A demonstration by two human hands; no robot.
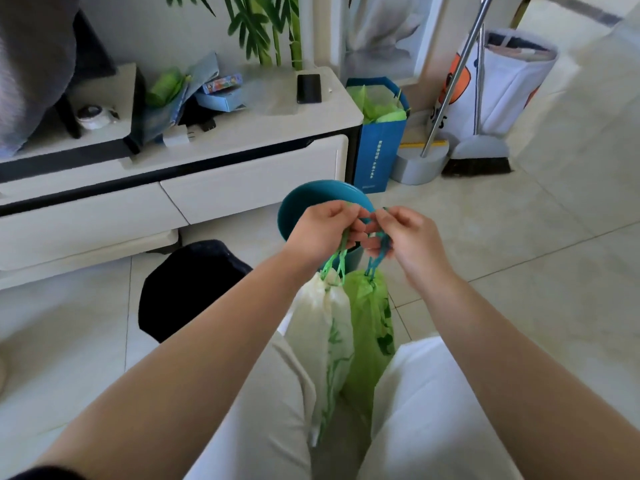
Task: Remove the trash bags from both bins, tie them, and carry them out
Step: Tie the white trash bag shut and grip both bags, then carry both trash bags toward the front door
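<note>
head view: everything I am working with sits at frame centre, above my knees.
left hand: its fingers are curled round the green drawstring loops, so it bears the white bag's weight.
right hand: its fingertips pinch the blue drawstring of the green bag. It is held almost touching the other hand, I judge so the two cords can be knotted or gathered into one grip.
white bag: it hangs at 6 o'clock from the left hand with its neck cinched. I cannot see what is inside.
green bag: it hangs touching the white bag on its 3 o'clock side. Its neck is drawn tight and its contents are hidden.
teal bin: it is at 12 o'clock, just behind the hands. Its mouth shows and I see no liner in it.
black bin: it is at 9 o'clock on the floor. The inside is too dark to read.
blue paper bag: it is at 1 o'clock, against the end of the desk, and is stuffed with green plastic.
progress: I judge both bags are out of the bins and cinched. Carrying them out is not yet done.
</note>
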